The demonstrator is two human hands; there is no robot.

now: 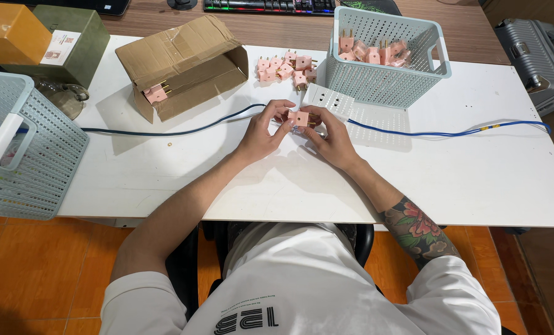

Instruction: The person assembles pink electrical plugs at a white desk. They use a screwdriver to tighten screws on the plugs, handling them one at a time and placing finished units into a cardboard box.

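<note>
— What did the hands have?
— The left hand (261, 133) and right hand (331, 138) pinched one pink plug (298, 118) between their fingertips.
— And around that grip?
— A cardboard box (184, 62) far left, loose plugs (286, 67) just beyond, a basket (385, 59) beyond right.

Bright even overhead light, soft short shadows, sharp focus, slight edge distortion

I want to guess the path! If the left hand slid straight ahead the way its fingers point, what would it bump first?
Probably the pink plug that the left hand already touches; just past it lies the white power strip.
</note>
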